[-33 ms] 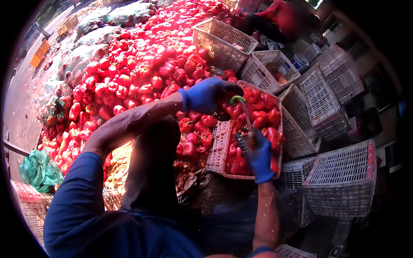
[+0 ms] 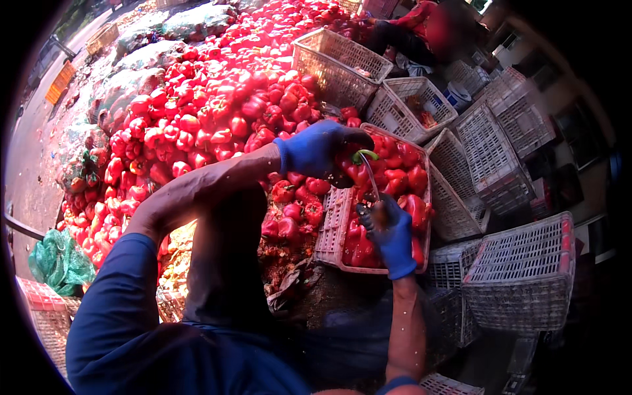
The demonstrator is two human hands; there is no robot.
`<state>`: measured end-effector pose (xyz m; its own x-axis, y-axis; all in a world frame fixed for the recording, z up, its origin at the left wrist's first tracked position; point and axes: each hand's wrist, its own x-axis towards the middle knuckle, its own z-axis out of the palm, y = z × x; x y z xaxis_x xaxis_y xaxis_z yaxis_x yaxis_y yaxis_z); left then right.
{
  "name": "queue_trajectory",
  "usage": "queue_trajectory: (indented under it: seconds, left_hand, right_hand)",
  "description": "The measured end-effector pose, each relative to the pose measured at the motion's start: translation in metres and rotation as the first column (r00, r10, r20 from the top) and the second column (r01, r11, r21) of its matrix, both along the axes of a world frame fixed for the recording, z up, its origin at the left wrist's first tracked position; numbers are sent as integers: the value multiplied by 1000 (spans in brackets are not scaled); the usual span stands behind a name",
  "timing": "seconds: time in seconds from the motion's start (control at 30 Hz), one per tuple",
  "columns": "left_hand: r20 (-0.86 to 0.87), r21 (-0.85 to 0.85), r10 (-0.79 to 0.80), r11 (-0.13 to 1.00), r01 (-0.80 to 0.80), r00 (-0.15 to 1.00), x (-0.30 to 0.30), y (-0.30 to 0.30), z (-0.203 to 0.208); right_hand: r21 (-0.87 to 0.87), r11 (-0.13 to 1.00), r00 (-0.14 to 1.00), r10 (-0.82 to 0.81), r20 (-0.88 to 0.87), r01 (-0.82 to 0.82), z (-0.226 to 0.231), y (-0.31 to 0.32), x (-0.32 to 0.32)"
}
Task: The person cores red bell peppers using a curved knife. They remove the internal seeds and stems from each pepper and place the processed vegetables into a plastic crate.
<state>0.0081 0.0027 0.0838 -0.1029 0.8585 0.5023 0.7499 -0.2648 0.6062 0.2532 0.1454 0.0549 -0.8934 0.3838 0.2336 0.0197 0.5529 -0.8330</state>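
Observation:
My left hand point(image 2: 316, 150), in a blue glove with dark fingers, grips a red bell pepper point(image 2: 356, 172) above a crate. A green stem point(image 2: 366, 155) sticks up from that pepper. In my right hand point(image 2: 390, 236), also gloved in blue, is a knife point(image 2: 372, 179) with a thin, slightly curved blade; its tip meets the pepper by the stem. My right fingers wrap around the handle, which is mostly hidden. Below both hands stands the pale plastic crate point(image 2: 331, 227), filled with red peppers point(image 2: 415, 179).
A large heap of red peppers point(image 2: 217, 122) spreads to the left and far side, with stuffed net bags point(image 2: 128, 92) behind it. Plastic crates point(image 2: 517, 270) are stacked at right. A green net point(image 2: 60, 262) lies at left. Another person point(image 2: 421, 26) sits at the far right.
The knife blade and my right hand have shifted slightly left at the pepper's stem. My left hand keeps its hold, almost in place.

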Motion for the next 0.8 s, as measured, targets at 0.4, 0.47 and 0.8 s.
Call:
queue_trajectory:
  seconds: [0.4, 0.47, 0.8]
  left_hand:
    - [754, 113, -150, 989, 98, 640, 2, -34, -10]
    - [832, 41, -136, 982, 185, 538, 6, -32, -25]
    - [868, -117, -54, 944, 309, 494, 65, -8, -48]
  right_hand:
    - [-357, 924, 989, -148, -4, 137, -41, 11, -5]
    - [-502, 862, 969, -181, -169, 73, -25, -9, -21]
    - [-537, 843, 999, -33, -18, 19, 13, -6, -2]
